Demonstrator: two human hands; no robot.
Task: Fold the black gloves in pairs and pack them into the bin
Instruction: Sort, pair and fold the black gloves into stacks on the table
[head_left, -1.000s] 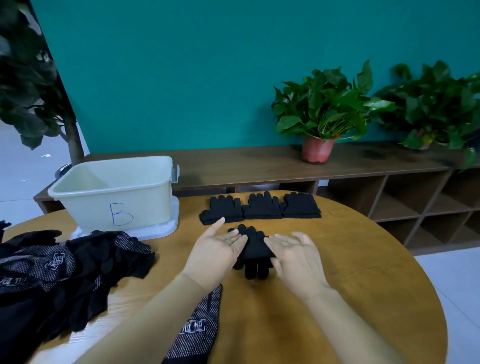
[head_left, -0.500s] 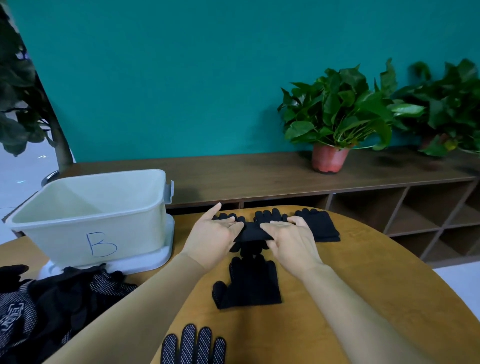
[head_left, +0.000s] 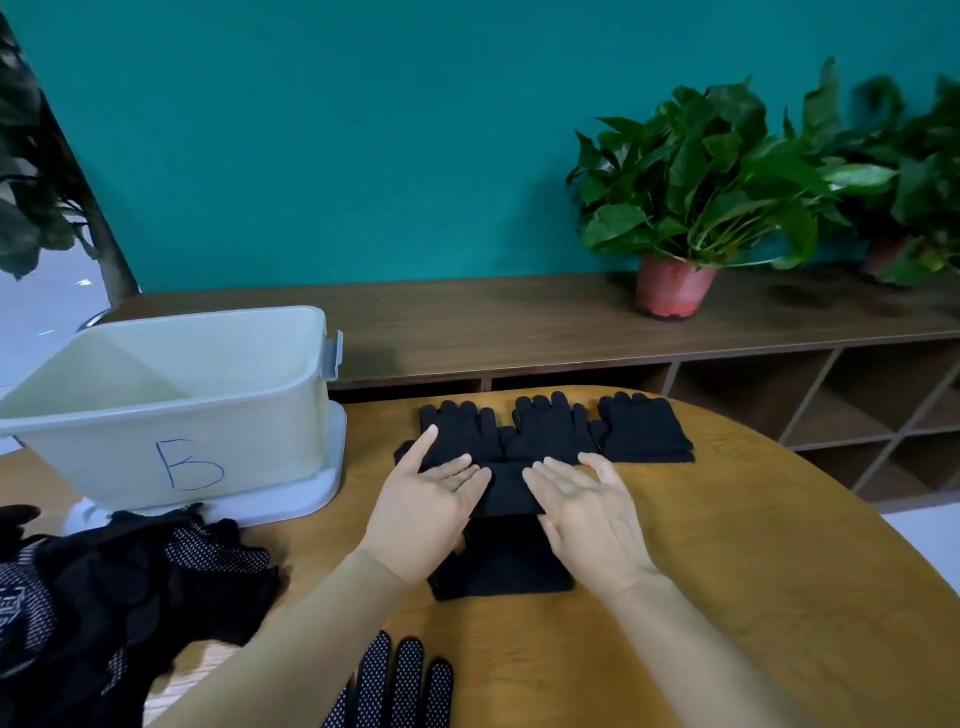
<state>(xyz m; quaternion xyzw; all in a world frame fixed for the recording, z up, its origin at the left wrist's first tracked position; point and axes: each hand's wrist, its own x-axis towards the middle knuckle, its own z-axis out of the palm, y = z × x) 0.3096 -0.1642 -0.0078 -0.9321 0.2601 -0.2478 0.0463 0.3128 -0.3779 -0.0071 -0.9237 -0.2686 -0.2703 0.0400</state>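
Observation:
A black glove pair (head_left: 506, 551) lies folded on the round wooden table (head_left: 727, 597) in front of me. My left hand (head_left: 428, 506) and my right hand (head_left: 589, 512) lie flat on its upper fold with straight fingers, one on each side. Behind them, three folded black pairs (head_left: 556, 428) sit in a row near the table's far edge. The pale bin (head_left: 171, 405) marked "B" stands on its lid at the left, with nothing visible inside. A pile of loose black gloves (head_left: 119, 587) is at the lower left.
A single dotted glove (head_left: 400, 686) lies at the table's near edge. Behind the table runs a low wooden shelf unit (head_left: 519, 322) with potted plants (head_left: 691, 187) on top, against a teal wall. A tall plant (head_left: 36, 156) stands at the far left.
Both hands have drawn back toward me from the far row and flattened on the glove pair, whose upper part is now folded over. My head has dropped closer to the table.

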